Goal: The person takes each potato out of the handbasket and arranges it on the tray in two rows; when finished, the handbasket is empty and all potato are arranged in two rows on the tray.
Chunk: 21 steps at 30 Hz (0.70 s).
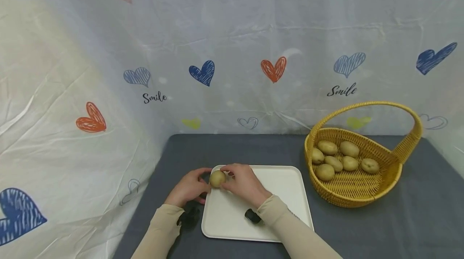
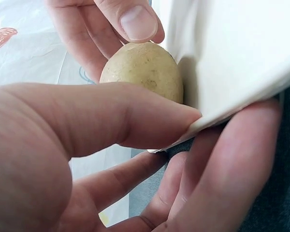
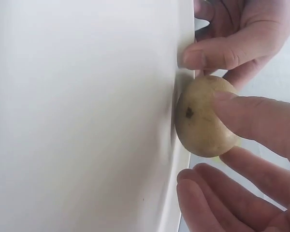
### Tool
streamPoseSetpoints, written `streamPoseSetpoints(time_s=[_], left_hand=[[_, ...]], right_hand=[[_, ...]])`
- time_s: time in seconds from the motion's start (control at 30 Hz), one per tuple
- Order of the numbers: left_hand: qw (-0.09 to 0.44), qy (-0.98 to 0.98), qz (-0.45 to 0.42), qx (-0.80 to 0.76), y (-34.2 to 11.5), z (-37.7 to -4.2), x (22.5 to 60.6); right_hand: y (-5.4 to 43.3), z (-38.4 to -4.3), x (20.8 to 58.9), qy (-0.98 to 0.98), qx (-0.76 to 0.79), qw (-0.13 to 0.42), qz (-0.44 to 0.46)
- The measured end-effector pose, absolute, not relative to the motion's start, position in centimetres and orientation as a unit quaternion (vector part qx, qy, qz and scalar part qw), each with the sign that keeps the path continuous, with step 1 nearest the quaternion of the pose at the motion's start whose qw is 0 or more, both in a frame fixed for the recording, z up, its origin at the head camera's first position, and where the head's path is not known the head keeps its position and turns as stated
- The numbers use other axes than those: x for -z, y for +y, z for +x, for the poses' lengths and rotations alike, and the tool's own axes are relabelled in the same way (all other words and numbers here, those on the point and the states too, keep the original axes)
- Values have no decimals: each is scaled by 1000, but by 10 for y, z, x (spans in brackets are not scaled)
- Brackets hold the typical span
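Observation:
A round, pale-brown potato (image 1: 217, 179) sits at the far left corner of a white rectangular tray (image 1: 232, 220). My right hand (image 1: 245, 182) holds it between thumb and fingers; a dark spot marks the potato's skin in the right wrist view. On the left side, my left hand (image 1: 188, 187) grips the tray's edge, thumb (image 2: 154, 118) over the rim and fingers (image 2: 246, 145) underneath. That thumb lies right beside the potato.
To the right stands a yellow wicker basket (image 1: 353, 200) with a tall arched handle, several potatoes (image 1: 349, 149) inside. Dark grey cloth (image 1: 232, 152) covers the table. A white curtain printed with hearts (image 1: 273, 69) hangs behind and at the left.

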<state>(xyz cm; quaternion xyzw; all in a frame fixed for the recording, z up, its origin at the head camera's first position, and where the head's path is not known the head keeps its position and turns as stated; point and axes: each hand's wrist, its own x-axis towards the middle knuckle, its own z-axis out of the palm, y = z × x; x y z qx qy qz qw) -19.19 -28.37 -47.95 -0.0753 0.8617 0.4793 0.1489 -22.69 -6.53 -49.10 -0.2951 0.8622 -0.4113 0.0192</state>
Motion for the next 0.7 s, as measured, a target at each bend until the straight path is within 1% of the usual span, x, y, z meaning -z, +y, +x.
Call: streamPoseSetpoints(time_s=[0.23, 0.7], left_hand=[[151, 865, -71, -473, -284, -191, 479], [150, 866, -70, -471, -283, -191, 480]], right_hand=[[-68, -229, 494, 864, 410, 34, -291], [-74, -228, 495, 862, 408, 32, -298]])
